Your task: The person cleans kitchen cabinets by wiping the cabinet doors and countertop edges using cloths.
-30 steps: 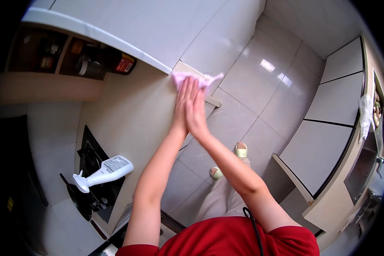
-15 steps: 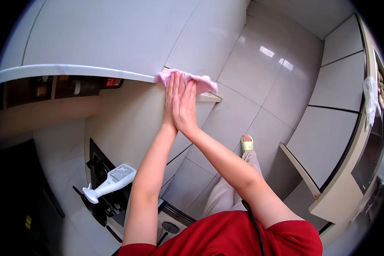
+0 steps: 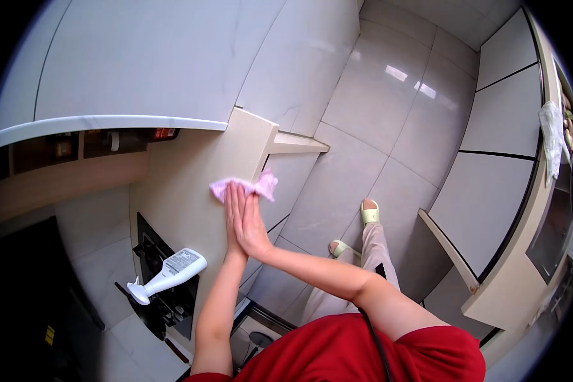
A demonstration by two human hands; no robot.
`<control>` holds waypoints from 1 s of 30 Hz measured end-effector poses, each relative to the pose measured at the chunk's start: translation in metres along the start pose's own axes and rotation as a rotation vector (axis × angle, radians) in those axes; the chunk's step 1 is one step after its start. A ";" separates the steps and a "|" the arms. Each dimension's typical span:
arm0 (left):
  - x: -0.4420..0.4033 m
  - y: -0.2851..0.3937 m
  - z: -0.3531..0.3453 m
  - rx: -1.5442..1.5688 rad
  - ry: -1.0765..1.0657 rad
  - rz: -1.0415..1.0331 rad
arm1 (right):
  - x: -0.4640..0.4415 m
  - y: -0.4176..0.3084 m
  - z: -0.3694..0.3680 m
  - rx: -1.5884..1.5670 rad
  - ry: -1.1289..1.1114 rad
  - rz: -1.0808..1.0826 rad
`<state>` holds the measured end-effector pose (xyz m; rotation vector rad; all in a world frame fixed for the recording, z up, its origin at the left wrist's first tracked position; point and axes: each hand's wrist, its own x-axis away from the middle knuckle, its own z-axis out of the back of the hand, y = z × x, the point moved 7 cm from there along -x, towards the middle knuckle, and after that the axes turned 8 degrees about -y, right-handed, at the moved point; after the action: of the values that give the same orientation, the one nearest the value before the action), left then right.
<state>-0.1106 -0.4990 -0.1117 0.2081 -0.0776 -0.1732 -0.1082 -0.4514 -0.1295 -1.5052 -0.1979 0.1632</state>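
A pink cloth (image 3: 245, 188) lies bunched on the cream countertop (image 3: 197, 159), near its front edge. Both hands are on it, side by side and partly overlapping, with fingers stretched forward. My left hand (image 3: 233, 216) presses the cloth from the left. Against it, my right hand (image 3: 253, 230) bears on the same cloth, its fingers close together. The palms and the cloth's underside are hidden. A white spray bottle (image 3: 179, 267) is to the left of my left forearm, beside the black gas stove (image 3: 149, 248).
White upper cabinets (image 3: 153, 57) overhang the counter, with a wooden shelf (image 3: 95, 175) of small items below. Grey floor tiles (image 3: 363, 153) run between the counter and the white cabinets (image 3: 490, 204) on the right. A plastic bag (image 3: 551, 140) hangs over there.
Both hands have drawn the pink cloth back toward my body and slightly left, from the counter's far end. A second slipper has come into view.
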 end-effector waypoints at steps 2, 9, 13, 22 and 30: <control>0.024 -0.011 -0.008 -0.149 -0.020 -0.006 | 0.011 -0.003 -0.005 -0.032 0.007 -0.020; -0.016 -0.001 -0.005 -0.137 0.013 0.104 | -0.012 -0.005 0.008 -0.192 0.039 -0.083; -0.028 0.000 0.002 -0.177 0.037 0.016 | -0.023 -0.005 0.016 -0.179 0.027 -0.059; -0.055 0.020 0.010 0.017 0.212 -0.237 | -0.059 0.004 0.044 0.007 0.308 0.089; 0.104 -0.045 0.011 0.030 0.062 0.066 | 0.072 0.003 -0.085 -0.031 0.010 0.077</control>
<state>-0.0172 -0.5629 -0.1046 0.2408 -0.0257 -0.1002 -0.0184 -0.5175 -0.1350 -1.5455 -0.1344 0.2150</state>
